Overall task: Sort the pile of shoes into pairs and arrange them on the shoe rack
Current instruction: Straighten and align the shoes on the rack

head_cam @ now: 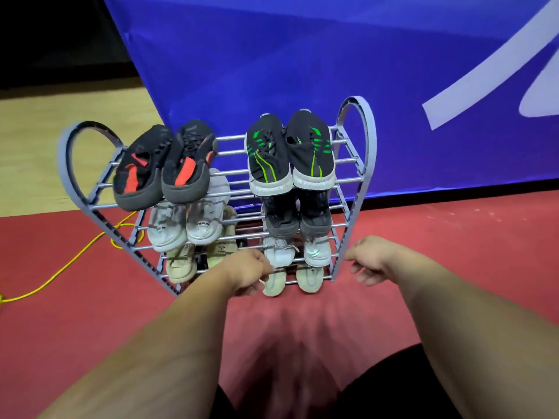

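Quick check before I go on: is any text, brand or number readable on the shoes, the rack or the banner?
Nothing reads cleanly.
White shoes, tongue labels: dark print, too blurred to read.
Beige shoe: small dark mark, too small to read.
Banner: only part of a white shape, no letters in view.
Rack: none.
Black shoes on the top tier: none visible.

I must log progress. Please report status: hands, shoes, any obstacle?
Left hand at bottom beige shoe, grip unclear. Right hand free. Pairs on rack. No obstacle.
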`<state>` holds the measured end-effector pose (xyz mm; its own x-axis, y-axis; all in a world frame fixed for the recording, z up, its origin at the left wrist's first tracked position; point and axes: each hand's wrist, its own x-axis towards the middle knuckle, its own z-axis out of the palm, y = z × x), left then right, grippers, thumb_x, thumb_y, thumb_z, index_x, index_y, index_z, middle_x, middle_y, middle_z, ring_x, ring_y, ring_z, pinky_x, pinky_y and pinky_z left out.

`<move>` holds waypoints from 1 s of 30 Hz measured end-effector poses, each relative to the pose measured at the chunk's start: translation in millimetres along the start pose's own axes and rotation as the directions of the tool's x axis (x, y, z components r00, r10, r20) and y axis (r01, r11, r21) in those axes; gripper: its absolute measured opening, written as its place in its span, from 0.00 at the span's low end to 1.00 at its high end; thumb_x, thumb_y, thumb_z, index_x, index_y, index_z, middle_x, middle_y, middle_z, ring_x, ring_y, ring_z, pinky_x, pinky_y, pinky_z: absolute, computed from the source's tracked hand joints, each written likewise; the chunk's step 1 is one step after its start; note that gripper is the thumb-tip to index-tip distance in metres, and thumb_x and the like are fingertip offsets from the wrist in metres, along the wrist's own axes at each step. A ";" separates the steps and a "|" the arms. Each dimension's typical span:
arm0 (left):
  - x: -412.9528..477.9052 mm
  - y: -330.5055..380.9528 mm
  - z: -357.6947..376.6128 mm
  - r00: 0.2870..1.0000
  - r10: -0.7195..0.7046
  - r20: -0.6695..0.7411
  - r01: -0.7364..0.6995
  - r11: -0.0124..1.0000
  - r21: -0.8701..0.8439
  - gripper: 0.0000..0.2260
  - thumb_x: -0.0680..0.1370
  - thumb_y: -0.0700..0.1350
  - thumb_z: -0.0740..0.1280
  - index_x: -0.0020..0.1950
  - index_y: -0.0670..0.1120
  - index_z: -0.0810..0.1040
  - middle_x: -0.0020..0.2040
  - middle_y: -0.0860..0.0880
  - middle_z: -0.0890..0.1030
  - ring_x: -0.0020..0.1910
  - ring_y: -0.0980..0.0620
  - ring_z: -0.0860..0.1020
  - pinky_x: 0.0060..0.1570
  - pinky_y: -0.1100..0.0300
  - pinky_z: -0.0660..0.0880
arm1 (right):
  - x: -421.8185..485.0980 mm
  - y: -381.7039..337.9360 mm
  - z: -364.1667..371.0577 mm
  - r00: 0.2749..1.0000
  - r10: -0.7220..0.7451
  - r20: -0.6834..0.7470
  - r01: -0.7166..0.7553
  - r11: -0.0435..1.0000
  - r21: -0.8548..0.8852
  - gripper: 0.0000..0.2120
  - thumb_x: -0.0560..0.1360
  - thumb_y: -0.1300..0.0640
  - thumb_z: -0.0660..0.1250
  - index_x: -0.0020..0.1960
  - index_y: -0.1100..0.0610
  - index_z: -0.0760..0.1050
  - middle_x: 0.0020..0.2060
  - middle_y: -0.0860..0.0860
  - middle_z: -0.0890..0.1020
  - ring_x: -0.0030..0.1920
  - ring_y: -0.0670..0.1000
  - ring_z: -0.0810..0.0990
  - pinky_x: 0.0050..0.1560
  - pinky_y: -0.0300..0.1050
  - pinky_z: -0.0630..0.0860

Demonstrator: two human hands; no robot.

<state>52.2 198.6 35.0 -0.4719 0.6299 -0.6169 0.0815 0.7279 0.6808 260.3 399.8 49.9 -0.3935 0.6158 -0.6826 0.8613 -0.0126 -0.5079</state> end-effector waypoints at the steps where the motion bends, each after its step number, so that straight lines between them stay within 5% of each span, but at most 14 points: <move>1: 8.8 -1.9 1.0 1.000 -0.012 -0.006 0.012 1.000 -0.009 0.03 0.78 0.45 0.68 0.49 0.46 0.79 0.38 0.47 0.82 0.33 0.50 0.81 0.33 0.57 0.77 | 7.8 1.1 2.7 1.000 0.015 0.008 -0.016 1.000 0.012 0.12 0.81 0.54 0.65 0.59 0.61 0.75 0.45 0.57 0.82 0.32 0.54 0.81 0.35 0.45 0.79; 4: 33.0 -8.2 3.0 0.998 -0.066 -0.011 0.066 0.997 -0.033 0.05 0.78 0.45 0.68 0.50 0.45 0.79 0.39 0.47 0.82 0.33 0.49 0.79 0.33 0.58 0.77 | 30.0 1.7 12.6 0.997 0.064 0.037 -0.065 0.997 0.047 0.10 0.80 0.54 0.66 0.56 0.60 0.76 0.43 0.57 0.82 0.32 0.55 0.80 0.35 0.46 0.81; 8: 66.2 -17.4 4.5 0.986 -0.159 0.040 0.164 0.975 -0.152 0.08 0.79 0.40 0.64 0.39 0.45 0.73 0.33 0.45 0.71 0.25 0.51 0.66 0.28 0.62 0.67 | 58.3 -5.3 34.3 0.993 0.098 0.067 -0.103 0.991 0.088 0.09 0.80 0.54 0.67 0.52 0.61 0.76 0.45 0.58 0.83 0.34 0.57 0.80 0.33 0.43 0.79; 11: 91.0 -22.6 10.7 0.967 -0.254 -0.006 0.243 0.931 -0.271 0.05 0.80 0.44 0.66 0.49 0.43 0.79 0.43 0.46 0.80 0.39 0.47 0.79 0.36 0.57 0.81 | 77.4 -13.6 54.1 0.993 0.076 0.088 -0.087 0.988 0.130 0.09 0.79 0.56 0.66 0.52 0.62 0.75 0.44 0.57 0.82 0.31 0.56 0.79 0.34 0.44 0.77; 16: 120.2 -21.0 28.7 0.929 -0.366 0.049 0.339 0.794 -0.504 0.08 0.79 0.45 0.66 0.57 0.44 0.77 0.59 0.44 0.78 0.51 0.44 0.82 0.41 0.54 0.82 | 104.7 -28.9 77.7 0.998 0.058 0.027 -0.062 0.983 0.175 0.04 0.78 0.58 0.65 0.51 0.58 0.74 0.44 0.57 0.81 0.34 0.55 0.83 0.39 0.49 0.83; 18: 128.7 -20.9 35.1 0.919 -0.384 0.086 0.365 0.749 -0.553 0.12 0.80 0.45 0.66 0.62 0.44 0.75 0.62 0.44 0.75 0.53 0.41 0.81 0.46 0.50 0.81 | 110.6 -29.5 83.7 0.997 0.076 0.027 -0.079 0.983 0.167 0.08 0.78 0.58 0.65 0.55 0.60 0.74 0.45 0.57 0.81 0.35 0.56 0.83 0.46 0.54 0.84; 20: 136.5 -21.6 41.6 0.912 -0.390 0.127 0.385 0.709 -0.591 0.16 0.80 0.46 0.66 0.67 0.43 0.74 0.64 0.43 0.75 0.53 0.41 0.81 0.44 0.50 0.80 | 113.3 -26.7 86.5 0.993 0.090 0.077 -0.100 0.984 0.145 0.17 0.78 0.57 0.65 0.66 0.50 0.70 0.46 0.57 0.82 0.37 0.57 0.83 0.50 0.55 0.84; 23: 144.4 -20.4 47.8 0.910 -0.389 0.144 0.381 0.647 -0.661 0.11 0.81 0.44 0.66 0.62 0.43 0.76 0.59 0.42 0.79 0.50 0.44 0.82 0.38 0.53 0.80 | 116.4 -20.5 84.5 0.989 0.090 0.114 -0.108 0.981 0.162 0.32 0.78 0.57 0.65 0.79 0.44 0.60 0.44 0.55 0.82 0.38 0.57 0.82 0.53 0.54 0.84; 26: 148.2 -18.9 51.4 0.906 -0.400 0.139 0.376 0.608 -0.699 0.05 0.80 0.42 0.68 0.54 0.41 0.78 0.52 0.43 0.82 0.48 0.47 0.84 0.36 0.56 0.81 | 116.3 -17.3 77.6 0.994 0.059 0.091 -0.075 0.980 0.186 0.30 0.78 0.58 0.65 0.78 0.47 0.63 0.49 0.57 0.82 0.38 0.58 0.82 0.48 0.53 0.83; 30: 145.8 -12.8 49.6 0.922 -0.367 0.122 0.325 0.567 -0.757 0.05 0.81 0.35 0.64 0.55 0.37 0.77 0.54 0.40 0.78 0.48 0.46 0.84 0.36 0.54 0.81 | 111.6 -20.1 70.3 0.998 0.036 0.057 -0.046 0.981 0.190 0.20 0.78 0.61 0.65 0.70 0.59 0.71 0.50 0.58 0.79 0.39 0.58 0.81 0.41 0.50 0.81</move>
<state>25.9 294.6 -83.3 -0.3583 0.3464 -0.8670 -0.7720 0.4123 0.4838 176.5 413.4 -53.0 -0.3802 0.5687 -0.7294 0.8019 -0.1903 -0.5664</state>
